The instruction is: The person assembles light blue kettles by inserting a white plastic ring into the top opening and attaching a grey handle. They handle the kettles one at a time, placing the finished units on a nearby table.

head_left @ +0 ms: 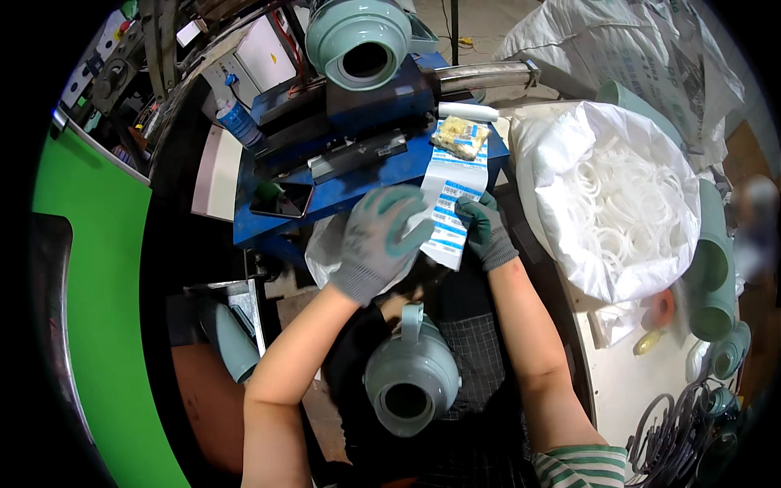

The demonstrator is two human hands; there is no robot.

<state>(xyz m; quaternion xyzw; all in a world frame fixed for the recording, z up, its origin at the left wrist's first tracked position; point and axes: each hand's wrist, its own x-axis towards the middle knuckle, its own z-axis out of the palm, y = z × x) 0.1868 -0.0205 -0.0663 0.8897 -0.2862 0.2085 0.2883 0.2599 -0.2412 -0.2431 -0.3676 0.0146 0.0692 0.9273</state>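
A long white strip of blue-and-white labels [449, 213] hangs over the front edge of the blue bench. My right hand [488, 232], in a grey and green glove, pinches the strip's right edge. To the left of the strip is my left hand [381, 232], gloved the same way and smeared by motion; whether its fingertips hold anything cannot be made out. Between my thighs rests a pale green flask body [412, 374], its dark round opening toward me and its handle on the far side. Neither hand touches it.
A second pale green flask [358, 41] stands on the blue bench [325, 199], near a phone [281, 199] and a yellowish block [460, 137] lying on the labels. At right, a white sack [533, 175] holds many translucent rings. A blue-white bottle [237, 122] is at left.
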